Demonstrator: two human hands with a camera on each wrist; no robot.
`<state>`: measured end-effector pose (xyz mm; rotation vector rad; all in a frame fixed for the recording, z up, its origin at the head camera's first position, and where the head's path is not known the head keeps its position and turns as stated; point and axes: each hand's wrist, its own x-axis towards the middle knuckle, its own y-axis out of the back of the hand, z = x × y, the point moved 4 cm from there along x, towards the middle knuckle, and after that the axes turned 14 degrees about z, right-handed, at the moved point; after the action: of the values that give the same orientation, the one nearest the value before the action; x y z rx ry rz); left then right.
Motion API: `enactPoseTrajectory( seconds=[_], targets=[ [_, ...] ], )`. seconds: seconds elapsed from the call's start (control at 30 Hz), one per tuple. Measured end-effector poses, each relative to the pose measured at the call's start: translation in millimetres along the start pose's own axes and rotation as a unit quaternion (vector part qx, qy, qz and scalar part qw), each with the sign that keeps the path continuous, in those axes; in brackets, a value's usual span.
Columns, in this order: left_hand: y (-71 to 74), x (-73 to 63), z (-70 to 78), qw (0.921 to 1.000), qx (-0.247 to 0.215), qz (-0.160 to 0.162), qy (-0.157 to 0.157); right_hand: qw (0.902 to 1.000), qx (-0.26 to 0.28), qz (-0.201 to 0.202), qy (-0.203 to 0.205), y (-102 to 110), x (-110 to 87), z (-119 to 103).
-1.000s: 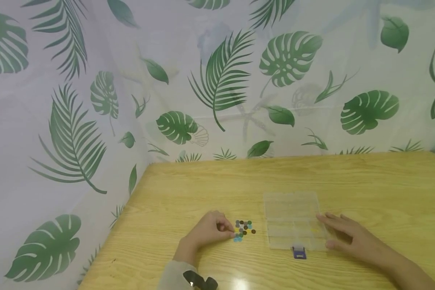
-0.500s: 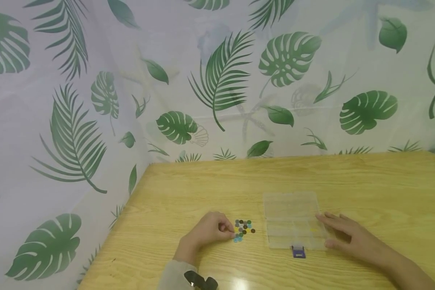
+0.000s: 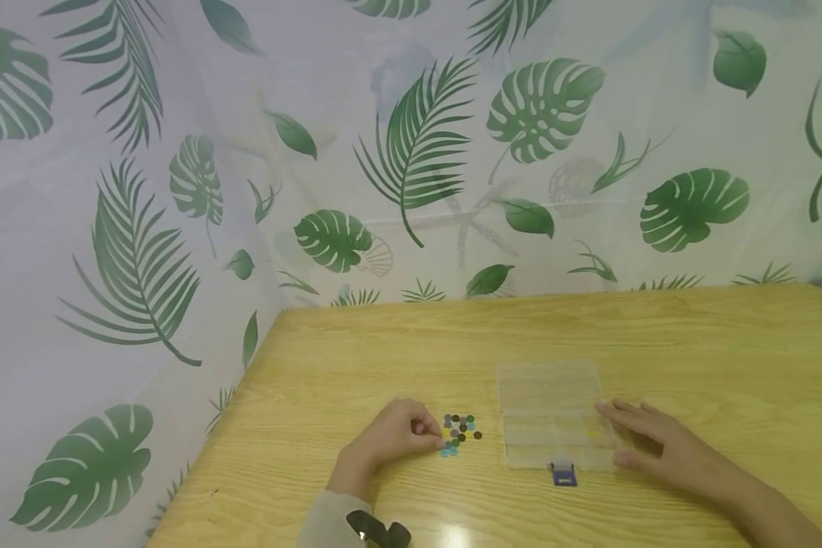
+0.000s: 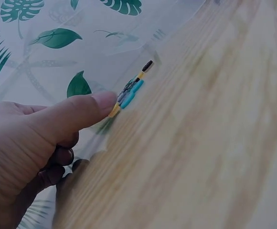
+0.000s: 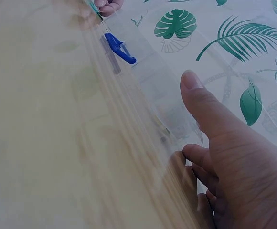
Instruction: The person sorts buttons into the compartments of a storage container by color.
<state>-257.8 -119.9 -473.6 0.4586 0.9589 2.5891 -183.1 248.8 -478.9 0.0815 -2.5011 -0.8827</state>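
Several small flat round discs, black, grey, green, yellow, blue and white, lie in a loose cluster [image 3: 462,428] on the wooden table. My left hand [image 3: 397,432] is at the cluster's left edge, its thumb and index tips close together right at the discs. In the left wrist view the thumb tip overlaps a yellow disc [image 4: 113,110]; I cannot tell whether a disc is pinched. To the right lies a clear plastic compartment box [image 3: 530,453], lid laid back, with a blue latch [image 3: 564,475] and something yellow [image 3: 592,434] in a right-hand compartment. My right hand [image 3: 664,449] rests at its right edge, fingers extended.
The wooden table [image 3: 383,346] reaches back to a leaf-patterned white cloth [image 3: 438,251], which also hangs along its left side. A black strap device [image 3: 378,529] sits on my left wrist. Light glares off the table near its front.
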Motion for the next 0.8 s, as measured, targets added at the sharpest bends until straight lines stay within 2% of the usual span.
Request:
enactPoseTrajectory(
  seconds=[0.07, 0.27, 0.53, 0.6, 0.8],
  targets=[
    [0.4, -0.4, 0.1, 1.0, -0.002, -0.003, 0.005, 0.9999, -0.011, 0.002, 0.004, 0, -0.4, 0],
    [-0.4, -0.1, -2.4, 0.9997, -0.015, -0.007, 0.019, 0.9997, 0.014, -0.008, -0.02, 0, 1.1, 0],
    [2.6, 2.1, 5.1, 0.9994, -0.028, 0.011, 0.015, 0.9997, 0.016, -0.007, -0.015, 0, 2.2, 1],
    [4.0, 3.4, 9.2, 0.9996, -0.024, 0.016, 0.006, 0.9998, 0.015, -0.006, -0.013, 1, 2.5, 1],
    [5.4, 7.9, 22.9, 0.9977, 0.024, 0.028, -0.057, 0.9996, 0.016, -0.007, -0.022, 1, 2.3, 2]
  ],
)
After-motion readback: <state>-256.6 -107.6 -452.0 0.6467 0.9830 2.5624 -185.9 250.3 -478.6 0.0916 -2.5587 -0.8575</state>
